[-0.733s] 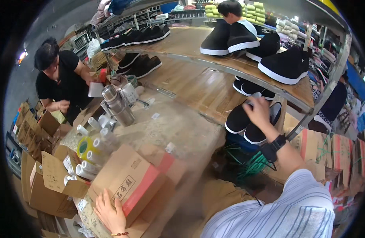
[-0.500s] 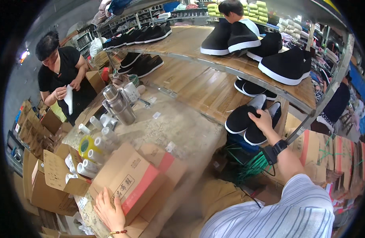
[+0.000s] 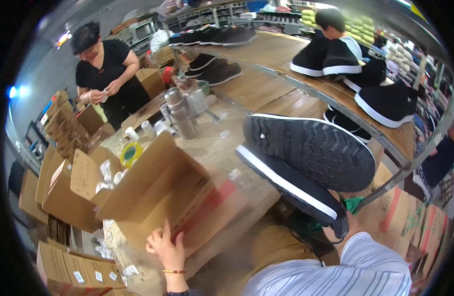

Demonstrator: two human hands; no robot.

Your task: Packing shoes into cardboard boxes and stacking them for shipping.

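While the left hand (image 3: 169, 250) stays flat, fingers open, on the cardboard box (image 3: 153, 197), the right hand, hidden, has lifted 2 black slip-on shoes (image 3: 306, 163) up; its grip I cannot tell.

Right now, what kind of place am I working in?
Likely a shoe factory packing area: black shoes line a wooden shelf, cardboard boxes crowd the bench, and your right hand lifts a black pair.

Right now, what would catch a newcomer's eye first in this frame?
A pair of black shoes with white-edged soles fills the centre right, one ridged sole turned up at the camera. The right hand is hidden behind them. At lower left, the left hand rests on an open cardboard box, and more black shoes line the curved wooden shelf above.
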